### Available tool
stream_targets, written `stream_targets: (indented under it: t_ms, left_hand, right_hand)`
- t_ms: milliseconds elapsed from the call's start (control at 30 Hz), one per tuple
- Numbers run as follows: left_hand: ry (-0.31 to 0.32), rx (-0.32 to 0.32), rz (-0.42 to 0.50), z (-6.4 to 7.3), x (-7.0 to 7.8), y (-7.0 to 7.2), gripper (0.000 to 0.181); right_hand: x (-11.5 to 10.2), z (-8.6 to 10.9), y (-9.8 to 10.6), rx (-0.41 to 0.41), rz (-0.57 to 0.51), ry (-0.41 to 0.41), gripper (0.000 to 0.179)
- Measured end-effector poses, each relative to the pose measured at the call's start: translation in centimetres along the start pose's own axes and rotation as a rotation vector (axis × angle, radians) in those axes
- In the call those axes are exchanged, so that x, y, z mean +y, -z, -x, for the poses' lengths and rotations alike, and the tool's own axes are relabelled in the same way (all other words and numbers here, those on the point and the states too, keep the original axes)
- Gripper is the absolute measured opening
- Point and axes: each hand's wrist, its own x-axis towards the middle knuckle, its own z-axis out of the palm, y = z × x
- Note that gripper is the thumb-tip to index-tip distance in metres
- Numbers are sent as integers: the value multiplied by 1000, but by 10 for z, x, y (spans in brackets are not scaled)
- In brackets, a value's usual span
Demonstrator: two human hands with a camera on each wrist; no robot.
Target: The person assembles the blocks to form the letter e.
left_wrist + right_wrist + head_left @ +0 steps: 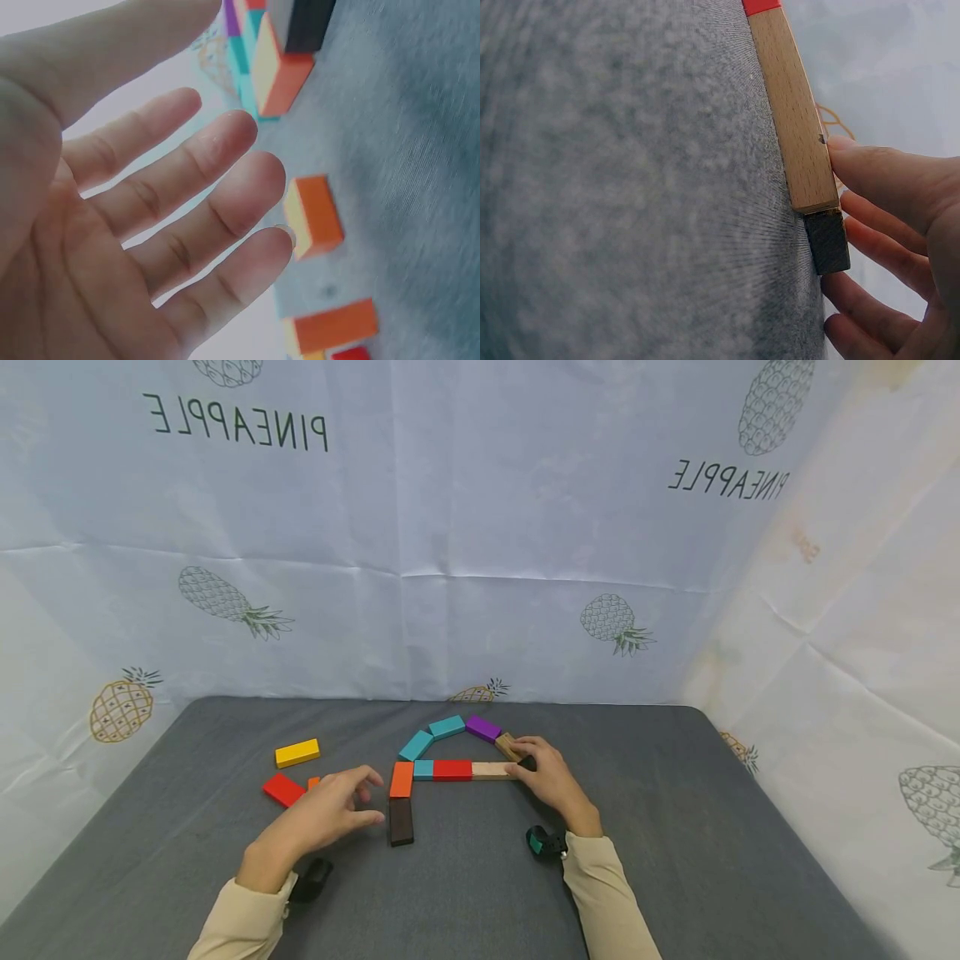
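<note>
On the gray table (465, 893), left hand (318, 814) relaxed, fingers apart, just beside the dark brown block (401, 822), right hand (552, 779) at the black block (829, 244) ending the row, can't tell if it's gripping

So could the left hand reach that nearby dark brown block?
Probably yes: the left hand is open and empty, close beside the dark brown block, with nothing visible between them.

The person's right hand (553, 781) reaches around a black block (528, 763), right of a pale wooden block (491, 770). The left hand (322, 814) sits just left of a dark brown block (401, 822).
</note>
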Motion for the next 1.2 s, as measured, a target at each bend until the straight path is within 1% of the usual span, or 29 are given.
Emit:
stream_targets:
  t_ms: [133,300,467,533,667,767,1033,1200]
  left_hand:
    - [-23,23,-7,4,-3,11,41]
    - [-39,61,-24,9,-11,23,39]
    - [-43,97,-45,14,-20,34,38]
    - [-30,108,-56,16,-24,38,37]
    - [-24,121,-74,18,-32,44,40]
    - [0,123,-78,19,-37,48,42]
    - [52,93,-86,18,-51,51,44]
    - [49,112,-85,19,-61,50,43]
  right_hand:
    - [0,0,0,0,3,3,44]
    - [0,0,0,2,5,5,44]
    - [0,0,0,0,-1,2,44]
    - [0,0,0,-1,-2,-1,44]
    - [0,0,0,-1,-5,-6,44]
    - [0,0,0,-1,-3,-8,45]
    - [1,0,0,-5,-6,-9,45]
    - [0,1,0,-5,-12,-6,44]
